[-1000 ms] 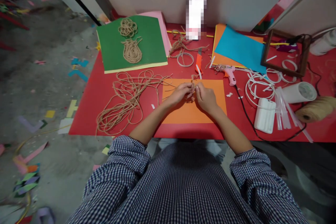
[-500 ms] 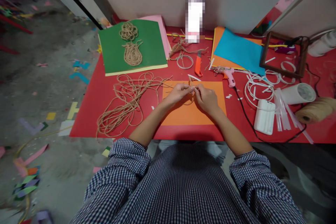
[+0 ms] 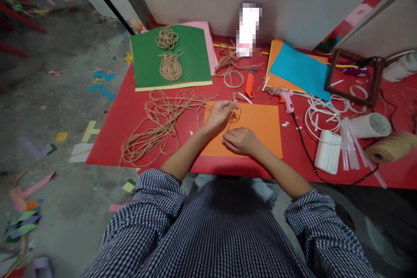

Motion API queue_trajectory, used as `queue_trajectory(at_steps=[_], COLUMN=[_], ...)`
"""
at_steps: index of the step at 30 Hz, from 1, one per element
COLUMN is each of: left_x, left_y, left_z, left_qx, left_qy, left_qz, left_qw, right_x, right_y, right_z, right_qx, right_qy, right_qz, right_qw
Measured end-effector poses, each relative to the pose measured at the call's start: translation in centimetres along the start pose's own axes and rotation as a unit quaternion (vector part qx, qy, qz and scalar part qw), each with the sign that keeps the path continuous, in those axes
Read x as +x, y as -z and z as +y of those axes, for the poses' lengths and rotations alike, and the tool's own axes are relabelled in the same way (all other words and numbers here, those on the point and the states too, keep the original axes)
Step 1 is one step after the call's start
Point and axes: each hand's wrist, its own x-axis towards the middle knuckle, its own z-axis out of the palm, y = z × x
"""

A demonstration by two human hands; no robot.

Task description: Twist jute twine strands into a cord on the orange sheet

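My left hand (image 3: 222, 114) pinches a length of brown jute twine (image 3: 240, 114) above the orange sheet (image 3: 260, 139). A small loop of the twine hangs by its fingertips. Closer to me, my right hand (image 3: 241, 140) is closed over the sheet, with a strand of the twine running down to its fingertips. To the left lies a loose heap of the same twine (image 3: 156, 130). Two twine shapes, a looped rosette (image 3: 167, 39) and a coiled piece (image 3: 171, 67), rest on a green sheet (image 3: 143, 65).
A pink glue gun (image 3: 286, 100) with a black cord lies right of the sheet. Behind are an orange cutter (image 3: 249, 85) and a pale ring (image 3: 233, 79). Further right are a white box (image 3: 328, 152), a twine spool (image 3: 391, 147) and a wooden frame (image 3: 329, 71).
My right hand has moved from beside the left fingertips down toward me, drawing a strand of twine. My left hand stays near the same spot. The view has shifted slightly.
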Motion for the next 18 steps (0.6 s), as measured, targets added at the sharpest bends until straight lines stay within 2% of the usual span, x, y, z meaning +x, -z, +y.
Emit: queue_trajectory(at_steps=[4, 7, 10, 13, 16, 18], left_x=[-0.1, 0.1, 0.4, 0.7, 0.7, 0.5], left_y=[0.3, 0.3, 0.3, 0.4, 0.4, 0.4], left_z=[0.4, 0.2, -0.6, -1.3, -1.4, -1.2], left_qx=[-0.012, -0.021, -0.02, 0.024, 0.113, 0.18], left_qy=[0.007, 0.009, -0.004, -0.027, -0.064, -0.098], left_qz=[0.007, -0.014, -0.028, -0.034, -0.033, -0.027], left_qw=[1.0, 1.0, 0.999, 0.999, 0.991, 0.978], right_x=[-0.2, -0.8, -1.3, -1.3, -0.8, -0.5], right_y=[0.0, 0.3, 0.6, 1.3, 2.1, 2.6], right_z=[0.0, 0.5, 1.1, 1.6, 2.0, 2.3], right_qx=[0.022, 0.057, 0.099, 0.134, 0.152, 0.139], right_qy=[0.068, 0.06, -0.055, -0.168, -0.258, -0.299], right_qz=[-0.011, 0.064, 0.193, 0.291, 0.352, 0.356], right_qw=[0.997, 0.994, 0.975, 0.932, 0.887, 0.874])
